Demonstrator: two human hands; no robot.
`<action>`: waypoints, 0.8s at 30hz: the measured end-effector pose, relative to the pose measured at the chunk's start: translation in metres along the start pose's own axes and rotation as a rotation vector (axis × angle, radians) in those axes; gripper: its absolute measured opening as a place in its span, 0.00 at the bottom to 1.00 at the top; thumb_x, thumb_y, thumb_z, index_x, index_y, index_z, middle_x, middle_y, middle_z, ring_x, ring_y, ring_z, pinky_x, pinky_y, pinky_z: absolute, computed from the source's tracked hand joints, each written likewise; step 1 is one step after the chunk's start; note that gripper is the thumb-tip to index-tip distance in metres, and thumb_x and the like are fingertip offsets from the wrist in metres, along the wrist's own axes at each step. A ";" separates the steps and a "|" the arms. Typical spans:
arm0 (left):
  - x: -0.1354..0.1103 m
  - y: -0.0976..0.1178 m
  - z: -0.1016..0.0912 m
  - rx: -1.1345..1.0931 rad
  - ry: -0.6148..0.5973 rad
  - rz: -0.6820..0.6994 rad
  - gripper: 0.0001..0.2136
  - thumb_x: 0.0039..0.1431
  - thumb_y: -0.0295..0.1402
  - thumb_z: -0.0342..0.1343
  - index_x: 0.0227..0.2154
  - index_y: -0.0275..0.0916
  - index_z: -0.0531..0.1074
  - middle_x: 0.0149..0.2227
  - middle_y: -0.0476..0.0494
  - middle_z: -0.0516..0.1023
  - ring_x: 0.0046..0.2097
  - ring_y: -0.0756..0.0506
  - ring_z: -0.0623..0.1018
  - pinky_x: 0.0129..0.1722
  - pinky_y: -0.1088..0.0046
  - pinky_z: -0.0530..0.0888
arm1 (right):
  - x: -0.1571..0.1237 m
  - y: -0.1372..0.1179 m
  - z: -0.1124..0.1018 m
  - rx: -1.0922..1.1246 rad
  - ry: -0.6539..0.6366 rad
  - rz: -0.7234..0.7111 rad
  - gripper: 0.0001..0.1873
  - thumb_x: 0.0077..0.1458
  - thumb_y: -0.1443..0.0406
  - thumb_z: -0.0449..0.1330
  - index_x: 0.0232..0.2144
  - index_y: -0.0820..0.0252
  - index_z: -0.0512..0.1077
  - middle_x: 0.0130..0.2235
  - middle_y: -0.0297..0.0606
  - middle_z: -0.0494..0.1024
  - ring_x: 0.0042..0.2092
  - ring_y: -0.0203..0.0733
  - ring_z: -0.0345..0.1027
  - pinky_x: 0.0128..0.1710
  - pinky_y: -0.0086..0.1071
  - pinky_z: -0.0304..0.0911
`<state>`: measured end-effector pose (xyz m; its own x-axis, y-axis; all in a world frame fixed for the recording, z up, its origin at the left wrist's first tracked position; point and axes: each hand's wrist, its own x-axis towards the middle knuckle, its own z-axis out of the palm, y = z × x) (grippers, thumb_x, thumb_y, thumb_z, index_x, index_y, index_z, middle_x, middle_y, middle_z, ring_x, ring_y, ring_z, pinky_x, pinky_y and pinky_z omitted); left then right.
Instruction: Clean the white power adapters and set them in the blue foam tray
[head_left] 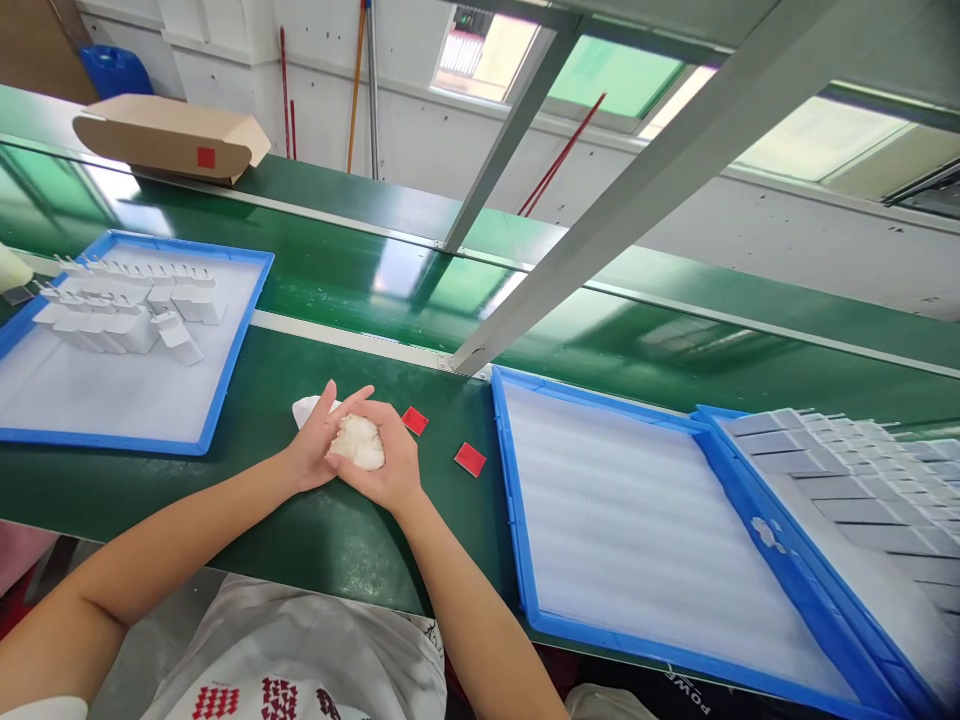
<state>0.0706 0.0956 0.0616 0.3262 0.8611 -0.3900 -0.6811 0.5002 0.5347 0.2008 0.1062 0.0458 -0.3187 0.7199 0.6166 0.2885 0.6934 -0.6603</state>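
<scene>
Green table (330, 540) carried blue-rimmed tray (90, 390) at left, two red squares (470, 460) near middle, second tray (630, 520) at right, third tray (814, 595) beside it. Cardboard box (165, 140) sat on green ledge (322, 195) beyond.

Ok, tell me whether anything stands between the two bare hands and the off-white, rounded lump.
Nothing visible does: the right hand curls around the lump, beside the left hand. Two flat red squares lie to the right, out of the way.

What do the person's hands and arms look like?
Left hand and right hand are bare, no gloves or rings visible. Both forearms are uncovered; a white edge, probably a sleeve, shows lower left. The pale shirt has red and dark prints.
</scene>
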 end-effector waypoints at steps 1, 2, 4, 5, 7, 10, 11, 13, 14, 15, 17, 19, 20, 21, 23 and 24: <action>0.000 0.001 0.001 -0.013 0.026 -0.009 0.34 0.63 0.60 0.47 0.63 0.41 0.66 0.56 0.34 0.77 0.57 0.35 0.77 0.59 0.54 0.70 | -0.001 -0.004 0.002 0.022 -0.014 0.031 0.26 0.53 0.52 0.65 0.51 0.53 0.67 0.46 0.42 0.79 0.47 0.50 0.75 0.47 0.45 0.72; 0.000 0.001 0.003 -0.024 0.032 -0.009 0.35 0.63 0.61 0.46 0.62 0.40 0.67 0.56 0.33 0.77 0.57 0.34 0.77 0.59 0.53 0.70 | -0.001 -0.007 0.003 0.045 -0.031 0.076 0.27 0.53 0.53 0.65 0.53 0.53 0.67 0.47 0.42 0.78 0.47 0.49 0.75 0.45 0.43 0.73; -0.001 0.001 0.006 -0.043 0.002 0.000 0.35 0.62 0.61 0.47 0.59 0.36 0.70 0.54 0.31 0.78 0.56 0.33 0.78 0.58 0.53 0.71 | 0.001 -0.013 0.003 0.088 -0.073 0.174 0.28 0.55 0.55 0.65 0.56 0.52 0.66 0.49 0.42 0.78 0.47 0.48 0.74 0.44 0.41 0.73; -0.002 0.002 0.007 -0.048 -0.016 0.008 0.35 0.62 0.61 0.47 0.57 0.35 0.72 0.54 0.30 0.79 0.56 0.32 0.78 0.58 0.53 0.71 | 0.002 -0.016 0.002 0.112 -0.099 0.216 0.27 0.55 0.56 0.64 0.56 0.52 0.67 0.49 0.42 0.77 0.47 0.47 0.74 0.44 0.40 0.72; -0.003 0.002 0.009 -0.049 -0.033 0.040 0.34 0.62 0.60 0.48 0.54 0.34 0.74 0.53 0.30 0.79 0.57 0.32 0.77 0.59 0.53 0.71 | 0.006 -0.018 -0.001 0.168 -0.142 0.276 0.24 0.55 0.58 0.64 0.54 0.52 0.69 0.49 0.40 0.77 0.47 0.46 0.73 0.45 0.40 0.72; -0.003 0.000 0.009 -0.029 -0.001 0.089 0.31 0.63 0.58 0.49 0.51 0.34 0.76 0.52 0.31 0.80 0.57 0.33 0.77 0.59 0.54 0.71 | 0.009 -0.021 -0.005 0.260 -0.192 0.371 0.20 0.53 0.58 0.65 0.48 0.52 0.71 0.47 0.38 0.78 0.45 0.45 0.73 0.44 0.39 0.71; -0.002 -0.002 0.008 -0.019 0.022 0.084 0.30 0.64 0.58 0.50 0.50 0.35 0.76 0.52 0.32 0.80 0.56 0.33 0.78 0.59 0.54 0.71 | 0.009 -0.021 -0.006 0.285 -0.206 0.408 0.20 0.51 0.58 0.66 0.47 0.52 0.71 0.46 0.37 0.78 0.43 0.44 0.73 0.43 0.38 0.71; 0.000 -0.006 0.006 -0.002 0.067 0.050 0.28 0.64 0.57 0.50 0.48 0.36 0.77 0.51 0.33 0.81 0.55 0.34 0.79 0.58 0.55 0.72 | 0.008 -0.024 -0.005 0.327 -0.215 0.486 0.20 0.49 0.57 0.67 0.45 0.52 0.71 0.43 0.35 0.79 0.41 0.44 0.73 0.40 0.37 0.71; 0.001 -0.008 0.005 0.001 0.078 0.028 0.27 0.64 0.57 0.51 0.47 0.36 0.77 0.51 0.34 0.81 0.55 0.34 0.79 0.58 0.55 0.72 | 0.007 -0.025 -0.004 0.341 -0.198 0.524 0.20 0.49 0.56 0.67 0.44 0.53 0.71 0.42 0.35 0.79 0.40 0.44 0.73 0.39 0.37 0.70; 0.002 -0.011 0.004 -0.002 0.078 0.008 0.27 0.64 0.57 0.50 0.47 0.36 0.77 0.51 0.33 0.81 0.55 0.34 0.79 0.58 0.54 0.72 | 0.006 -0.026 -0.003 0.349 -0.172 0.557 0.19 0.49 0.55 0.66 0.43 0.53 0.72 0.41 0.36 0.79 0.39 0.44 0.73 0.38 0.36 0.70; 0.003 -0.014 0.003 -0.018 0.065 -0.014 0.28 0.63 0.57 0.50 0.48 0.36 0.77 0.52 0.33 0.80 0.55 0.33 0.78 0.59 0.54 0.71 | 0.005 -0.028 0.000 0.344 -0.128 0.598 0.19 0.52 0.53 0.64 0.43 0.54 0.72 0.41 0.37 0.79 0.39 0.43 0.73 0.38 0.36 0.69; 0.002 -0.016 0.003 -0.039 0.062 -0.015 0.30 0.63 0.59 0.50 0.49 0.36 0.77 0.53 0.32 0.80 0.56 0.32 0.78 0.60 0.53 0.71 | 0.004 -0.028 0.002 0.306 -0.104 0.611 0.18 0.54 0.52 0.62 0.43 0.55 0.73 0.40 0.38 0.80 0.38 0.43 0.73 0.37 0.35 0.69; 0.002 -0.017 0.003 -0.051 0.059 -0.011 0.31 0.62 0.59 0.50 0.50 0.36 0.76 0.53 0.31 0.80 0.56 0.32 0.78 0.60 0.52 0.70 | 0.004 -0.028 0.002 0.293 -0.101 0.604 0.17 0.56 0.52 0.61 0.42 0.55 0.74 0.39 0.38 0.80 0.37 0.43 0.73 0.36 0.35 0.68; 0.000 -0.018 0.004 -0.063 0.049 -0.003 0.32 0.62 0.60 0.50 0.51 0.36 0.76 0.54 0.31 0.79 0.57 0.32 0.77 0.60 0.51 0.70 | 0.003 -0.028 0.003 0.292 -0.098 0.589 0.17 0.58 0.51 0.59 0.41 0.56 0.74 0.38 0.38 0.80 0.36 0.42 0.73 0.35 0.34 0.68; -0.002 -0.020 0.005 -0.082 0.015 0.024 0.33 0.61 0.61 0.49 0.53 0.37 0.75 0.56 0.31 0.78 0.57 0.31 0.77 0.59 0.50 0.71 | 0.003 -0.027 0.004 0.319 -0.085 0.533 0.16 0.62 0.52 0.55 0.38 0.57 0.74 0.36 0.38 0.80 0.35 0.41 0.72 0.34 0.34 0.67; -0.004 -0.021 0.005 -0.087 -0.002 0.039 0.33 0.61 0.62 0.48 0.54 0.37 0.74 0.56 0.31 0.77 0.57 0.31 0.77 0.58 0.49 0.72 | 0.002 -0.026 0.005 0.337 -0.082 0.497 0.17 0.63 0.52 0.53 0.37 0.57 0.74 0.35 0.38 0.80 0.34 0.40 0.72 0.34 0.33 0.66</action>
<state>0.0869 0.0824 0.0556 0.3001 0.8798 -0.3686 -0.7477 0.4569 0.4818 0.1884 0.0893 0.0626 -0.2921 0.9405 0.1735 0.1228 0.2168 -0.9685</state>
